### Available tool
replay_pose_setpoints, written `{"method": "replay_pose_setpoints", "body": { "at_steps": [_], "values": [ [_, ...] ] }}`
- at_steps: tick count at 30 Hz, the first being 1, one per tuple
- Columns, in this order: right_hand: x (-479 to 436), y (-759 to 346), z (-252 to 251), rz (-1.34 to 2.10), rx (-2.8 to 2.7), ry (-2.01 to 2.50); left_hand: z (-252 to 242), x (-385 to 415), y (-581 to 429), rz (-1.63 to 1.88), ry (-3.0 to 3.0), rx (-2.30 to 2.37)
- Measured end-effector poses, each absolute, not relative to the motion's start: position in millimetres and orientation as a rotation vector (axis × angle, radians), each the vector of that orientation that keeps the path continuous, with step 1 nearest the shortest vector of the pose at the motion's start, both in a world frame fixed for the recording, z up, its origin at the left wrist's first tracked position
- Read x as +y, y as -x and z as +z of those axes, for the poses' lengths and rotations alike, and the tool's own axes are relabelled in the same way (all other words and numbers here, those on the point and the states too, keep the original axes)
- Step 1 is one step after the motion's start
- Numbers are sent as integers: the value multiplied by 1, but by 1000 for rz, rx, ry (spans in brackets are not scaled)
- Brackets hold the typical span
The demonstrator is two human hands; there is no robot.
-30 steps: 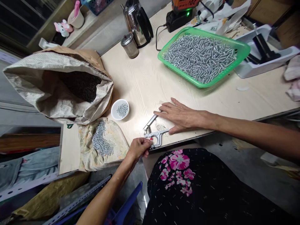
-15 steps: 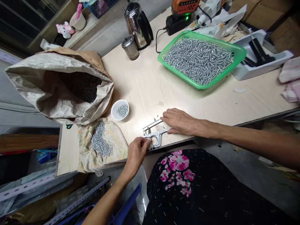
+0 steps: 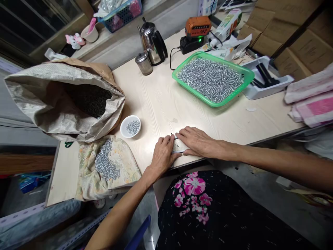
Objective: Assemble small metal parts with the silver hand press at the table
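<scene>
A metal hand press tool (image 3: pixel 179 150) lies at the table's near edge, mostly covered by both hands. My left hand (image 3: pixel 162 154) lies over its head end, fingers together and curled down onto it. My right hand (image 3: pixel 199 142) rests on its handles, fingers over the upper one and thumb by the lower one. The two hands touch each other. A small white bowl (image 3: pixel 124 125) of little metal parts stands to the left. A flowered cloth (image 3: pixel 127 163) with a heap of the same parts lies beside my left forearm.
An open paper sack (image 3: pixel 52 104) of dark parts sits at the left. A green basket (image 3: pixel 234 99) of metal parts, a kettle (image 3: pixel 153 41), a small steel pot (image 3: pixel 144 62), a charger with battery (image 3: pixel 195 34), a white tray (image 3: pixel 270 86) and folded towels (image 3: pixel 312 100) ring the table.
My left hand moved up from the table's edge onto the tool's head, hiding it. The right hand slid slightly left along the handles. The camera tilted up and back.
</scene>
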State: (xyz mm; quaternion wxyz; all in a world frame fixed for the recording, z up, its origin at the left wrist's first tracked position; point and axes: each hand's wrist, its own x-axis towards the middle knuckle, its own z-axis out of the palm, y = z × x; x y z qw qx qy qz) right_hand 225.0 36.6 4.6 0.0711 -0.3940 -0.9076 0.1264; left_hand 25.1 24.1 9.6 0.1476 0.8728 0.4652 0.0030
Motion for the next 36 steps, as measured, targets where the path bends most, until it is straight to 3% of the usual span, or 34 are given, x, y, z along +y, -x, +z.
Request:
{"method": "replay_pose_setpoints", "body": {
  "at_steps": [6,20,27,36],
  "values": [
    [37,-217,0,280,-2699,1254,3,27,-25,140,-2411,1413],
    [54,-205,4,623,-2804,1248,9,24,-30,13,-2485,1465],
    [52,-207,9,527,-2832,1247,7,22,-35,15,-2480,1497],
    [-4,-218,-11,233,-2501,1211,29,1,44,644,-2202,1778]
  ]
}}
